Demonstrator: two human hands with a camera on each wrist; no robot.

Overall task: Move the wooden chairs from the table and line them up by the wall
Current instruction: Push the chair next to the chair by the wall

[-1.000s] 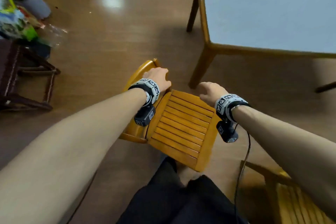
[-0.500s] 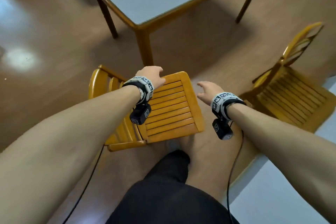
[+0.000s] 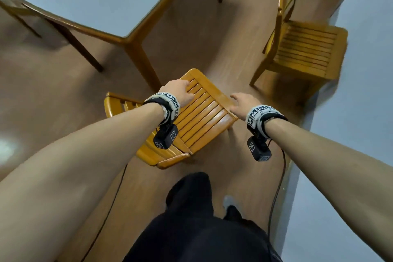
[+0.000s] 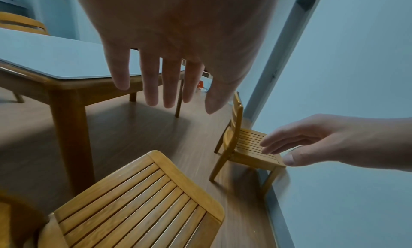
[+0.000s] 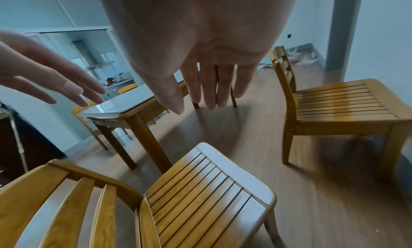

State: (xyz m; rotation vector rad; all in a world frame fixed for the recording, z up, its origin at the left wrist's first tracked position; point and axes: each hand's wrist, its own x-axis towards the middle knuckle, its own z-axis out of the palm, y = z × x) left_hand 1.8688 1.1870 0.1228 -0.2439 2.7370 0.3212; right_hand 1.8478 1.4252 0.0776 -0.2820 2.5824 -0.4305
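A wooden chair [image 3: 202, 117] with a slatted seat stands on the floor in front of me, its backrest [image 3: 119, 104] to the left. My left hand [image 3: 182, 91] hovers over the seat's far left part and my right hand [image 3: 240, 102] over its right edge. In the wrist views the left hand [image 4: 169, 86] and the right hand [image 5: 200, 93] have straight fingers, hold nothing, and hang above the seat [image 4: 138, 199] without touching it. A second wooden chair [image 3: 306, 49] stands to the right with its seat against the wall [image 3: 365, 70].
The table [image 3: 129, 38], grey top and wooden legs, stands at the upper left, one leg close to the near chair. More chairs [image 5: 89, 114] sit at its far side. Bare floor lies between the two near chairs. Cables trail past my legs.
The chair has swung round toward the wall, close to the second chair. My left hand has let go of it, the right hand lifted off earlier, and both now hover open.
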